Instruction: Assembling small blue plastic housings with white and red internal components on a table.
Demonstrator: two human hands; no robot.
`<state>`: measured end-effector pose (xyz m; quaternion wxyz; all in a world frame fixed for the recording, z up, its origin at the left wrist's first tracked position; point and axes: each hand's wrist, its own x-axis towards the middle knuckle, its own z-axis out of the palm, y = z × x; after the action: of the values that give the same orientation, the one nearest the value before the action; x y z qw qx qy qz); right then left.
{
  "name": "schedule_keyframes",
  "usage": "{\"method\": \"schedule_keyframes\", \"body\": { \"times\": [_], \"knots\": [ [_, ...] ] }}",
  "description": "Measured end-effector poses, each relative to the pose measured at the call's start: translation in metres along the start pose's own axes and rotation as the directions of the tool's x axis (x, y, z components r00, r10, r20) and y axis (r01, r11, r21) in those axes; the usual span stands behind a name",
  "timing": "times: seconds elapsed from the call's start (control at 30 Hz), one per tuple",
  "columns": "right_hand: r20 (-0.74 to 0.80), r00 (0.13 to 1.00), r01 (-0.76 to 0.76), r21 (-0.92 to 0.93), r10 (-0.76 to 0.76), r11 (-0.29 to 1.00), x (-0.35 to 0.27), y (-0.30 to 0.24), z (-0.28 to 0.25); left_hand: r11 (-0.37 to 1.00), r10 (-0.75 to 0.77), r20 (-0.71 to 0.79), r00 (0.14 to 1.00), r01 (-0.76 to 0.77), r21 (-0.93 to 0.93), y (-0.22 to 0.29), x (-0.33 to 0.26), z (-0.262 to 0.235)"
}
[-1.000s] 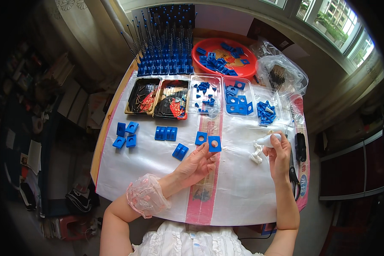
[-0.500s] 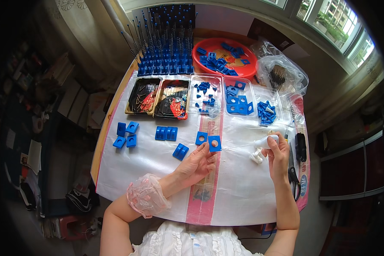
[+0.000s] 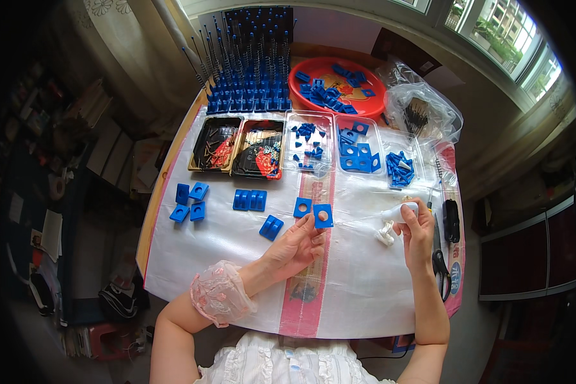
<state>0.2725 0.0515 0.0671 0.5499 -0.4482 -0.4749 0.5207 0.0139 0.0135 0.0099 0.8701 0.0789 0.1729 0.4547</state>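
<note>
My left hand (image 3: 296,246) rests on the white table cover and pinches a blue square plate with a round hole (image 3: 322,216) between thumb and fingers. A second blue holed plate (image 3: 302,207) lies just to its left, apart from the hand. A blue grooved block (image 3: 271,227) lies left of my fingers. My right hand (image 3: 417,232) is raised a little at the right and grips a small white object (image 3: 401,211). Small white pieces (image 3: 385,233) lie on the cover just left of that hand.
Blue plates (image 3: 190,201) and a blue block pair (image 3: 249,200) lie at the left. Two black trays (image 3: 240,147), clear trays of blue parts (image 3: 358,150), a red bowl (image 3: 336,78), a rack of rods (image 3: 249,64) and a plastic bag (image 3: 422,112) stand behind. Scissors (image 3: 440,262) lie at the right edge.
My right hand has shifted slightly with the white object; my left hand stays on the blue plate.
</note>
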Motion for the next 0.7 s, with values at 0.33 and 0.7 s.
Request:
{"method": "schedule_keyframes", "body": {
  "times": [0.33, 0.7],
  "knots": [
    [0.014, 1.000, 0.020, -0.007, -0.020, 1.000, 0.0008, 0.0012, -0.0034, 1.000, -0.001, 0.000, 1.000, 0.001, 0.003, -0.0002, 0.0002, 0.0003],
    [0.017, 0.999, 0.029, -0.015, -0.029, 0.999, 0.0006, 0.0006, -0.0028, 1.000, -0.004, -0.012, 1.000, 0.005, 0.021, 0.0001, 0.0002, -0.0005]
  ]
}}
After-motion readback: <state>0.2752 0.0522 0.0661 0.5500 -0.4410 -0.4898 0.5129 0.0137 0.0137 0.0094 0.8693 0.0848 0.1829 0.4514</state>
